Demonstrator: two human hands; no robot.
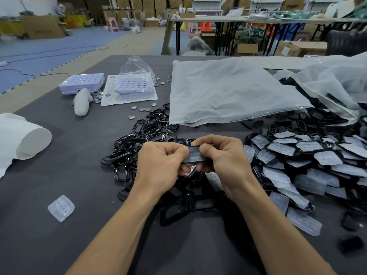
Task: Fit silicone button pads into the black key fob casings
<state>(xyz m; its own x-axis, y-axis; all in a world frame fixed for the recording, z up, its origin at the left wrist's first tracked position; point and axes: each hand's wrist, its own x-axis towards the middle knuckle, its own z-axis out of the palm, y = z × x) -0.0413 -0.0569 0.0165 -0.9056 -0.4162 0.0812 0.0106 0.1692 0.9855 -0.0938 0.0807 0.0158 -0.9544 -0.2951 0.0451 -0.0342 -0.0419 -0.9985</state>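
Pad (195, 154) between left hand (161, 162), right hand (223, 155)

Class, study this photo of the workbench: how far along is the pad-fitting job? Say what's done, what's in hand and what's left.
Done: the heap of padded casings on the right looks finished. In hand: the left hand and right hand pinch one silicone pad between them. Left: the pile of empty casings beyond the left hand, plus a loose pad lying at lower left.
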